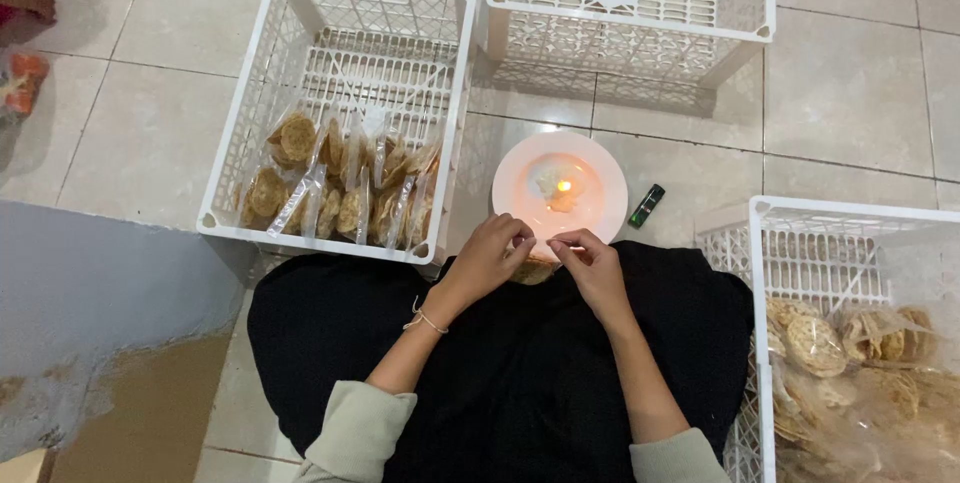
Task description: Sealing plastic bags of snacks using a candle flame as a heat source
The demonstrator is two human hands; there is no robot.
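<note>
cracker bag (mostly hidden), pinched btwn left hand & right hand, by candle plate

packet: a small clear plastic packet of crackers, golden-brown and round, mostly hidden behind the fingers
state: pinched at its top edge between both hands
pose: cannot tell whether upright or tilted
place: over the black-clothed lap, just beside the near rim of the white plate, close to the small candle flame burning on it
</note>
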